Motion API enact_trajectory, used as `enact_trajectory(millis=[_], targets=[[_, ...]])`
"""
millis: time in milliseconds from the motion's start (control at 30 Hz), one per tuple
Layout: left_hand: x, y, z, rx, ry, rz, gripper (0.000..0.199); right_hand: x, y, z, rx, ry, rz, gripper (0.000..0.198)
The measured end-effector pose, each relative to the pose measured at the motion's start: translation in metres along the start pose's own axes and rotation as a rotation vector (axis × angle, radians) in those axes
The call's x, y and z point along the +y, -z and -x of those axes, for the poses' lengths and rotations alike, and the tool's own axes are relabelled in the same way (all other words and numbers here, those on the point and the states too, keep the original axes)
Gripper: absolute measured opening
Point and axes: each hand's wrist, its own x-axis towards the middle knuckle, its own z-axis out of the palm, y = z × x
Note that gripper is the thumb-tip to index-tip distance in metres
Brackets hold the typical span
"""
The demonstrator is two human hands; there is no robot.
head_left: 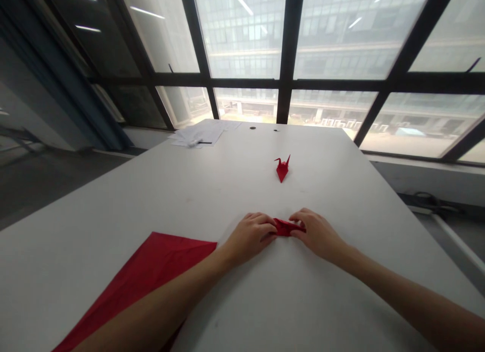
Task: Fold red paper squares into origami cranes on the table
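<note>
A small folded piece of red paper (283,228) lies low over the white table between my two hands. My left hand (253,235) grips its left end, the fingers curled over it and partly hiding it. At the other end, my right hand (314,232) pinches the paper between thumb and fingers. Farther off, beyond the hands, stands a finished red origami crane (282,170). Under and beside my left forearm spreads a large sheet of red paper (151,266), its near part covered by the arm.
The white table (227,185) reaches toward large dark-framed windows (246,83). Loose white papers (199,135) with a dark, thin item on them lie at its far left. Two small dark spots sit near the far edge. A blue curtain (71,74) hangs at left.
</note>
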Motion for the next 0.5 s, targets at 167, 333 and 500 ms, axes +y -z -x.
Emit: enact_trajectory(millis=[167, 333, 500], targets=[[-0.003, -0.002, 0.001, 0.045, 0.010, 0.028, 0.009, -0.013, 0.011, -0.012, -0.132, -0.103, -0.036, 0.026], [-0.003, -0.002, 0.000, 0.238, 0.133, 0.074, 0.015, -0.010, 0.010, -0.026, -0.235, -0.195, -0.389, 0.034], [-0.012, -0.005, -0.004, 0.585, 0.371, 0.387, 0.042, -0.020, 0.003, -0.043, -0.024, -0.237, -0.867, 0.042]])
